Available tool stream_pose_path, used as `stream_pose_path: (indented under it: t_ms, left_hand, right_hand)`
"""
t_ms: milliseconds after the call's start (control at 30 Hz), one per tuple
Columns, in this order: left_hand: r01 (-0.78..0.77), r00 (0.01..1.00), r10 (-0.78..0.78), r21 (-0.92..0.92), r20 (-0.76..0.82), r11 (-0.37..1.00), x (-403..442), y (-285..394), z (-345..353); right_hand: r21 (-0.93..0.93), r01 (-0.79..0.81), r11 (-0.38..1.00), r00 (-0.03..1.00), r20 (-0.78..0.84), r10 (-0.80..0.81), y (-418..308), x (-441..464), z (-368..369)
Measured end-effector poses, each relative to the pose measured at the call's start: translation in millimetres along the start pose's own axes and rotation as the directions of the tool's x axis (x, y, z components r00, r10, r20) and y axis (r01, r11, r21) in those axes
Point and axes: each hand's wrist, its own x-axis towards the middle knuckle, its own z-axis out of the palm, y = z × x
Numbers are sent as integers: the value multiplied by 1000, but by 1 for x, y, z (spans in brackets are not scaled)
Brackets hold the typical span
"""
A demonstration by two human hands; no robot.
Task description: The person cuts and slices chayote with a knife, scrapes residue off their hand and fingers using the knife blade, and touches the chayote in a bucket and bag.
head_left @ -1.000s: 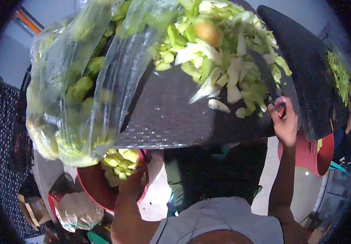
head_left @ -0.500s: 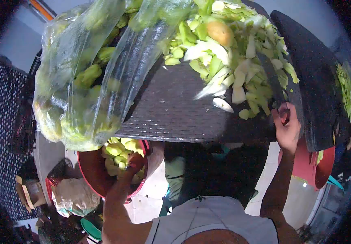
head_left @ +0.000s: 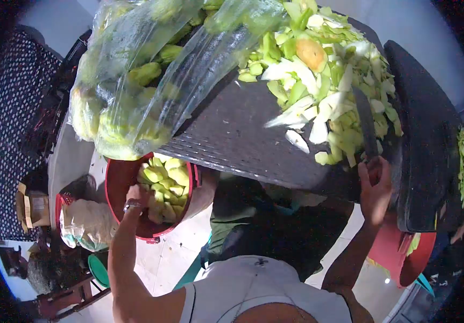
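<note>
My left hand (head_left: 138, 196) is inside the red bucket (head_left: 122, 177), at the left edge of a heap of pale green peeled pieces (head_left: 168, 185); its fingers point down and are hard to make out. A bracelet circles that wrist. My right hand (head_left: 375, 177) is closed around the handle of a large knife (head_left: 366, 121) at the right of the dark table (head_left: 232, 129). The blade lies over green and white peelings (head_left: 339, 107). A brownish round piece (head_left: 311, 54) rests on the pile.
A clear plastic bag (head_left: 119, 97) of green produce overhangs the table's left side. A second dark board (head_left: 423, 134) stands at the right, with a red bucket (head_left: 417, 264) below. Low at the left are a whitish sack (head_left: 87, 220) and a cardboard box (head_left: 36, 209).
The view has shifted, so the table appears tilted and farther right. My left hand has moved from the right side of the bucket to its left side. My right hand still holds the knife.
</note>
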Motion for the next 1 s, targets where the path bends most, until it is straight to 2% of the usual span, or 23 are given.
stream_pose_path:
  t_ms: [67, 133, 167, 200, 267, 333, 367, 500, 600, 633, 700, 767, 800, 833, 900, 967, 1000]
  left_hand:
    - [32, 999, -33, -27, -37, 999, -5, -5, -7]
    - [-29, 998, 31, 38, -52, 999, 0, -8, 5]
    - [-286, 941, 291, 55, -171, 957, 15, -17, 35]
    - [-517, 805, 524, 102, -278, 850, 36, -31, 75]
    - [-617, 746, 574, -24, -338, 787, 38, -25, 82]
    - [-329, 943, 279, -389, -181, 860, 14, 20, 30]
    - [-344, 938, 299, -363, -177, 866, 11, 21, 21]
    - [-117, 967, 85, -122, -239, 986, 1, 61, -14]
    - [-203, 979, 197, -116, -60, 972, -9, 73, -47]
    - [-349, 923, 358, 82, -144, 933, 2, 67, -25]
    - [-426, 877, 385, -91, -287, 900, 8, 52, 13]
    - [-216, 976, 199, -387, -84, 896, 18, 37, 18]
    - [-76, 995, 99, -495, 20, 866, 18, 33, 11]
    - [-16, 998, 37, -411, 43, 912, 6, 36, -20]
    - [106, 994, -108, -210, 0, 972, 7, 14, -19]
    - [249, 961, -251, -34, -111, 968, 22, -40, 5]
    - [306, 939, -304, -12, -163, 952, 32, -69, 1]
  right_hand:
    - [-13, -85, 996, 996, 34, 86, -7, -3, -5]
    - [-17, -136, 991, 989, 54, 137, -18, -4, -10]
    - [-10, -143, 990, 988, 58, 143, -23, -5, -11]
    - [-4, -150, 989, 987, 64, 150, -25, -5, -12]
    - [-15, -153, 988, 986, 68, 153, -20, -5, -10]
    - [-8, -133, 991, 990, 40, 133, -16, -6, -6]
    - [1, -112, 994, 994, 10, 112, -13, -7, -4]
    - [-20, -104, 994, 995, 5, 104, -13, -7, -5]
    - [-12, -77, 997, 997, 20, 78, -19, -6, -9]
    - [-10, -77, 997, 997, 18, 77, -19, -6, -9]
    - [0, -71, 997, 997, 21, 71, -19, -6, -7]
    - [13, -84, 996, 996, 42, 83, -21, -5, -7]
    - [18, -95, 995, 994, 51, 94, -21, -5, -8]
    - [25, -93, 995, 995, 42, 92, -19, -5, -8]
    - [42, -88, 995, 996, 32, 86, -15, -5, -5]
    - [30, -79, 996, 997, 24, 78, -12, -6, -4]
    - [24, -72, 997, 997, 18, 72, -11, -6, -3]
